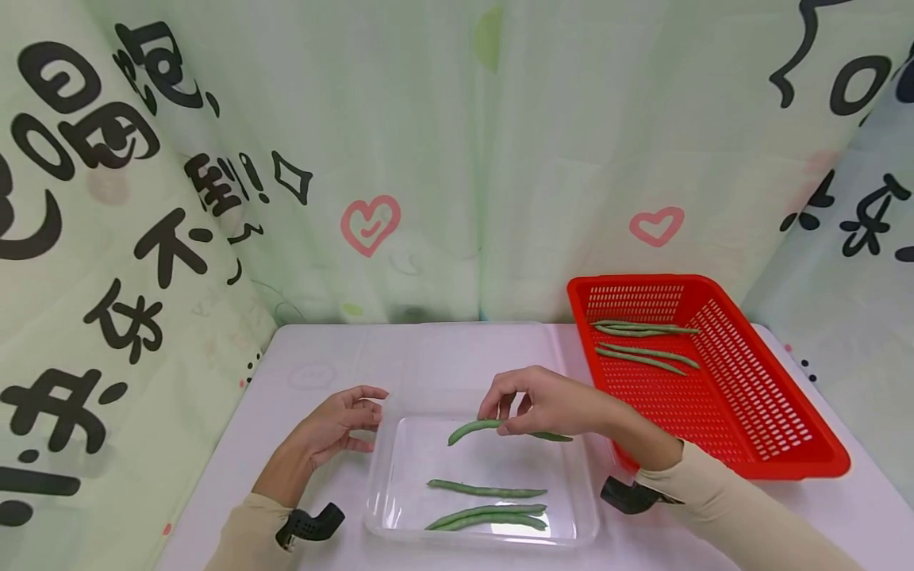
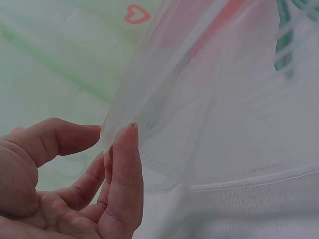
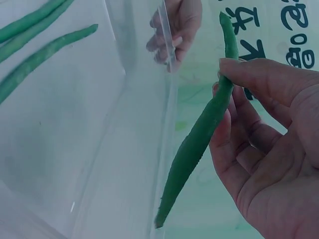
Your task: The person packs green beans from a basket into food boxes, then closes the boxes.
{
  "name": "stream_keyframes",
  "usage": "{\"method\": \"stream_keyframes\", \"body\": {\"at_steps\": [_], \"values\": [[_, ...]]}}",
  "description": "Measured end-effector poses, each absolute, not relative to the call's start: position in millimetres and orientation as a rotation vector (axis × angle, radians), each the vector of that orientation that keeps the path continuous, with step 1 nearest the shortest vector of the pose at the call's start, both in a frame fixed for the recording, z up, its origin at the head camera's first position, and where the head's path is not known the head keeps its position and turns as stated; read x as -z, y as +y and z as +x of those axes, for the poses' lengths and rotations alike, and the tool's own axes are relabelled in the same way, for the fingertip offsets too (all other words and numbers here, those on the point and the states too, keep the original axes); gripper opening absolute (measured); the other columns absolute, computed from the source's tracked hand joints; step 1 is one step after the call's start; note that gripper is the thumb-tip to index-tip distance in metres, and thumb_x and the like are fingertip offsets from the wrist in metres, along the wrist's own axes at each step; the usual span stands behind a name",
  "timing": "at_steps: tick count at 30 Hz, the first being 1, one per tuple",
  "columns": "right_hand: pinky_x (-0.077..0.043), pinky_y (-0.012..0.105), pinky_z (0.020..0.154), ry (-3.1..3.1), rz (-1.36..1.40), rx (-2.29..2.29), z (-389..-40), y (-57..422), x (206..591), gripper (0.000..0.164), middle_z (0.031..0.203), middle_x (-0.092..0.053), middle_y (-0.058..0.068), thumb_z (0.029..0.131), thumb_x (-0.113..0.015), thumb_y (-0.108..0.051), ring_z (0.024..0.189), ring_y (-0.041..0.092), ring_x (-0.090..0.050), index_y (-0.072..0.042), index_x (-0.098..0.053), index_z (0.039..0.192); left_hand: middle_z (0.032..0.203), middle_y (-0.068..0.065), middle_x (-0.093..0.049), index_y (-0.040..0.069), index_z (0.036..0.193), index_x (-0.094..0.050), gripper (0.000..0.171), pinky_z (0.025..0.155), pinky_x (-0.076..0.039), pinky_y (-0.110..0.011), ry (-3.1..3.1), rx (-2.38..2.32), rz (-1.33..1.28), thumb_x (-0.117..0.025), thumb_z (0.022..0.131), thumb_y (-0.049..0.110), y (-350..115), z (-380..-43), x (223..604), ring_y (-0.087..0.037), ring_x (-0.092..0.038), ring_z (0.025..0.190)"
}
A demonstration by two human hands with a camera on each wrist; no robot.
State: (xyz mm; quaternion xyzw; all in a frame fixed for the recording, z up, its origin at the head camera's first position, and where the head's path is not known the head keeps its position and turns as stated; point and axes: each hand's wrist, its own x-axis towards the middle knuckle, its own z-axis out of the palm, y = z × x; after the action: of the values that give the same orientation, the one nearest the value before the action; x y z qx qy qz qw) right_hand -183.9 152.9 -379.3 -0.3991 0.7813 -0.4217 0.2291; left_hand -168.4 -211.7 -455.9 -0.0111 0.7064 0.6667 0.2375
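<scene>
**Single green bean held above clear plastic container**

One green bean (image 3: 195, 142) is held over the far half of the clear plastic container (image 1: 410, 468); it is pinched between the thumb and fingers of the right hand (image 1: 537, 403), with both ends left free. On the container's floor, toward its near side, a lone bean (image 1: 488, 490) and a touching pair of beans (image 1: 493, 520) are seen. The left hand (image 1: 341, 424) is placed at the container's left wall; whether the rim is pinched or merely touched cannot be told. To the container's right stands a red perforated basket (image 1: 664, 404), in which more beans (image 1: 646, 327) are laid.

The step in hand is judged to be the moving of one bean; its direction cannot be read. For the next move, a light, steady pinch is called for, with the bean's ends kept clear of the container's walls.
</scene>
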Motion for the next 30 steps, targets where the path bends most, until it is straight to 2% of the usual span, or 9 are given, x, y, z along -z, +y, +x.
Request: {"method": "stream_keyframes", "body": {"at_steps": [6, 16, 30], "values": [[-0.056, 0.034, 0.093, 2.156, -1.117, 1.142, -183, 155, 381, 0.023, 0.112, -0.069, -0.006, 0.094, -0.072, -0.012, 0.102, 0.020, -0.066, -0.022, -0.072, 0.114, 0.099, -0.004, -0.058, -0.005, 0.142, -0.044, 0.050, 0.068, -0.061, -0.033, 1.940, -1.823, -0.034, -0.062, 0.096, 0.006, -211, -168, 457, -0.025, -0.061, 0.095], [-0.056, 0.035, 0.093, 2.203, -1.081, 1.169, -193, 182, 376, 0.020, 0.111, -0.070, -0.003, 0.095, -0.071, -0.014, 0.099, 0.020, -0.068, -0.020, -0.071, 0.115, 0.100, -0.004, -0.057, -0.005, 0.143, -0.044, 0.051, 0.069, -0.060, -0.033, 1.945, -1.819, -0.043, -0.062, 0.096, 0.006, -211, -168, 456, -0.025, -0.060, 0.095], [-0.056, 0.029, 0.091, 2.339, -0.937, 1.198, -211, 223, 363, 0.025, 0.112, -0.071, 0.002, 0.095, -0.070, -0.012, 0.100, 0.025, -0.069, -0.017, -0.070, 0.120, 0.099, -0.003, -0.057, -0.006, 0.142, -0.044, 0.051, 0.066, -0.060, -0.031, 1.923, -1.834, -0.029, -0.062, 0.096, 0.005, -211, -168, 454, -0.022, -0.060, 0.093]]}}
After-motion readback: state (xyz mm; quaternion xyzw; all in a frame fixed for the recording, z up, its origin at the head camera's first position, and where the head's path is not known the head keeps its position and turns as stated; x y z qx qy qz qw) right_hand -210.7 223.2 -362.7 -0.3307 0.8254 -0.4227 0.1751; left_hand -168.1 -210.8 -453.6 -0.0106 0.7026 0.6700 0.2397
